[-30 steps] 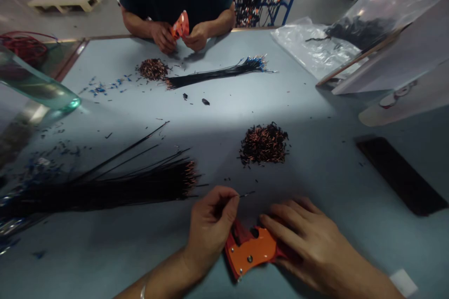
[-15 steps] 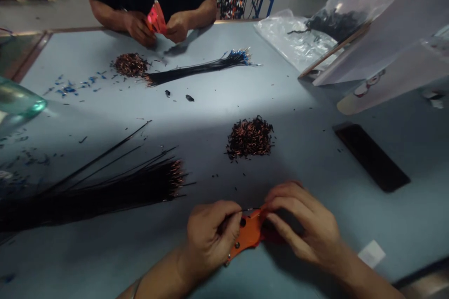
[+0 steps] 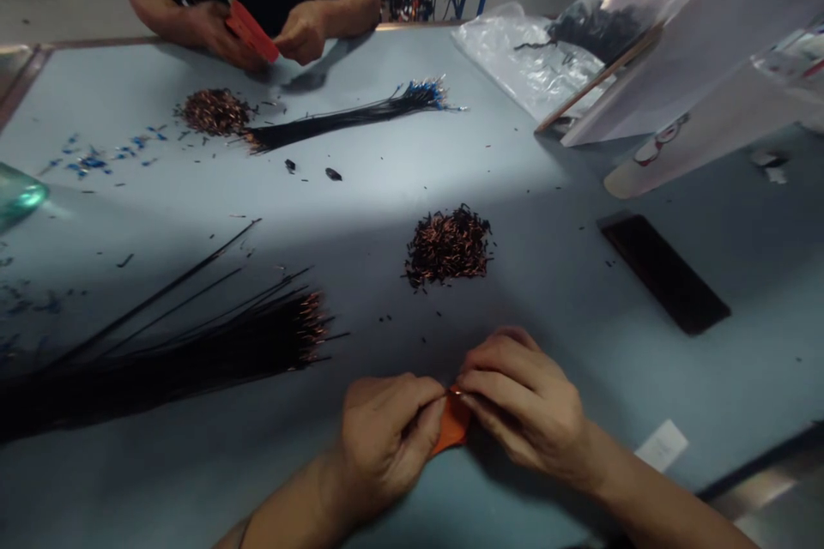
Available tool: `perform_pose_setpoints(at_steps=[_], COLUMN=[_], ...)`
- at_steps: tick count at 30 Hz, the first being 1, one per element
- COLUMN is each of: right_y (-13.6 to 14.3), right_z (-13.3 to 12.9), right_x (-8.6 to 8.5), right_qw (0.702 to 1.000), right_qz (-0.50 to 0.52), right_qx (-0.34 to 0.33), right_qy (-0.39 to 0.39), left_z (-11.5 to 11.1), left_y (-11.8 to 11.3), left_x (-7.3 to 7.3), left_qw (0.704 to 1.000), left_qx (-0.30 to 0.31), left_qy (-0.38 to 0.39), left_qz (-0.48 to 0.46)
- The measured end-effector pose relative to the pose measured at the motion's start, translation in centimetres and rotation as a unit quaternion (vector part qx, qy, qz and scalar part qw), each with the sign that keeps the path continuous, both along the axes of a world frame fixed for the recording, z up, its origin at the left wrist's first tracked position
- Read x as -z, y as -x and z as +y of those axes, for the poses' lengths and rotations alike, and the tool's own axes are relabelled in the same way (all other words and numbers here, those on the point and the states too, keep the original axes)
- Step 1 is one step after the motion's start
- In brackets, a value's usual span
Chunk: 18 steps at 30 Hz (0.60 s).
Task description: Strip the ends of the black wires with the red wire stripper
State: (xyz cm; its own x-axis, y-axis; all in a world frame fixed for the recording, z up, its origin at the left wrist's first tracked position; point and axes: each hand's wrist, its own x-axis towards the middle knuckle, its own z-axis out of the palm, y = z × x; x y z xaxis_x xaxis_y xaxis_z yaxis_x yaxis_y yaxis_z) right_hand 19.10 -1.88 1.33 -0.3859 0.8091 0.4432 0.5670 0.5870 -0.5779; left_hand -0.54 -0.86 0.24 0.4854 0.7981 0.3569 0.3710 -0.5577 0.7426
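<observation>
My left hand [image 3: 390, 437] is closed, thumb and forefinger pinching a thin black wire. Fingertip to fingertip with it, my right hand [image 3: 524, 412] is also pinched on the wire, where a small bare copper end [image 3: 456, 393] shows. Below and between the fingers is an orange hand tool [image 3: 452, 425], seemingly a wire stripper, mostly hidden by my hands. Whether a hand also holds it, I cannot tell. Left of my hands lies a thick bundle of black wires [image 3: 245, 343] with bare copper ends. Beyond them sits a heap of cut black and copper bits [image 3: 449, 246].
Across the table, a co-worker's hands [image 3: 299, 33] hold a red tool [image 3: 252, 30]. Near them lie another wire bundle [image 3: 335, 118] and a heap of cut bits [image 3: 215, 111]. A dark phone-like slab [image 3: 666, 273], white boards [image 3: 682, 103] and plastic bags [image 3: 515, 56] are on the right.
My right hand has moved left to meet my left fingertips, covering more of the orange tool. The co-worker's red tool has turned and shifted left. The whole view has shifted slightly.
</observation>
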Motion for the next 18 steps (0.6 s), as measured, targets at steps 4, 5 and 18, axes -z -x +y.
perform_pose_setpoints(at_steps=[4,5,18], right_y=[0.01,-0.02,-0.61], right_z=[0.12,0.13,0.33], right_x=[-0.24,-0.30,-0.16], right_qw=[1.000,1.000,0.992], right_qz=[0.010,0.010,0.093], right_qx=[-0.012,-0.014,-0.029], right_qy=[0.000,0.002,0.086], left_z=[-0.05,-0.08,-0.39], left_y=[-0.06,-0.05,-0.15], left_x=[0.13,0.17,-0.15], left_qw=[1.000,1.000,1.000], left_qx=[0.001,0.004,0.029], left_qy=[0.001,0.003,0.004], left_qz=[-0.007,-0.006,-0.009])
